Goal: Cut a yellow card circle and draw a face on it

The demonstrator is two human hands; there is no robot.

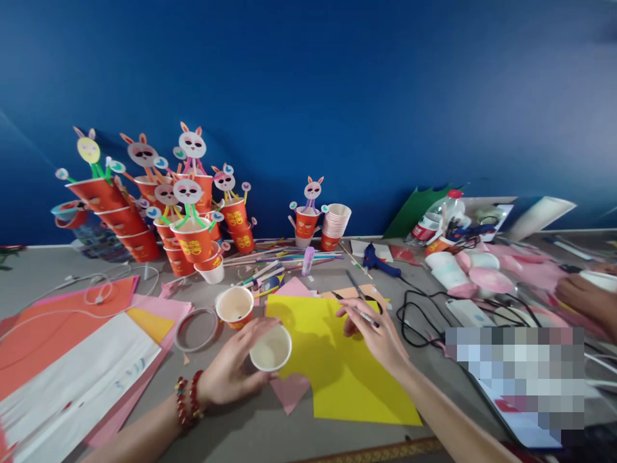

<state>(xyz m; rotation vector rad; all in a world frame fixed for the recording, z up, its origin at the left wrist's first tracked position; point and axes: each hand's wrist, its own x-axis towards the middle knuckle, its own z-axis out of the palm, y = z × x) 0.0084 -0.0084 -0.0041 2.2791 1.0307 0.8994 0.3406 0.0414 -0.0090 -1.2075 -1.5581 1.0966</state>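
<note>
My left hand (241, 366), with red beads at the wrist, is wrapped round a white paper cup (270, 348) whose open rim faces me. The cup is over the left edge of a yellow paper sheet (357, 379). Above the sheet's upper right part, my right hand (369, 328) holds a dark pen (359, 312) between its fingers. A pink paper piece (290, 391) pokes out below the cup. Just behind my left hand stands a red paper cup (235, 307), beside a roll of tape (196, 330).
Red cups with rabbit faces (191, 241) stand at the back left. A cup stack (336, 225) is at back centre. A blue glue gun (380, 260), black cables and a tablet (511, 392) lie rightward. Another person's hand (585, 299) is at far right.
</note>
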